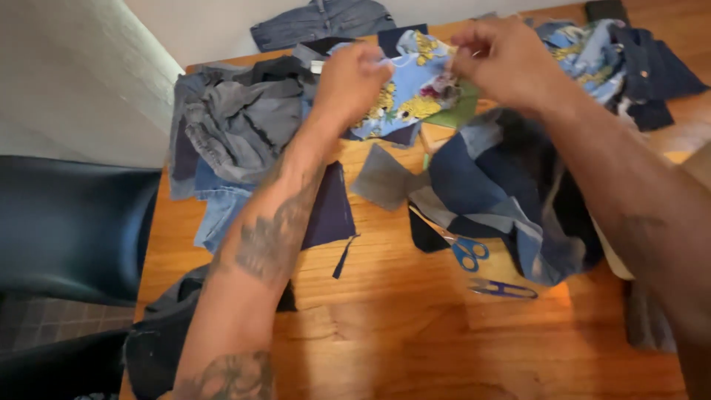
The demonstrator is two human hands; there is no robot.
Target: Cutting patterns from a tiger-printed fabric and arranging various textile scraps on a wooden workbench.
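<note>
Both hands — left hand (354, 74), right hand (498, 55) — pinch the floral patch (404, 96) above the scissors (465, 250); patchwork denim (511, 192) looks partly joined — loose scraps remain.

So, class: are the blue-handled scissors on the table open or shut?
Shut, apparently: the blue-handled scissors lie flat on the wooden table, handle loops together, blades partly hidden under denim patchwork.

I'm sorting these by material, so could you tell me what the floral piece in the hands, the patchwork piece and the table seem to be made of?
The floral piece looks like thin printed woven cloth, matte, since it creases softly. The patchwork piece seems to be denim: dull blue and grey panels, seamed together. The table looks like varnished wood, showing grain and a warm sheen. Both the left hand and right hand pinch the floral piece.
</note>
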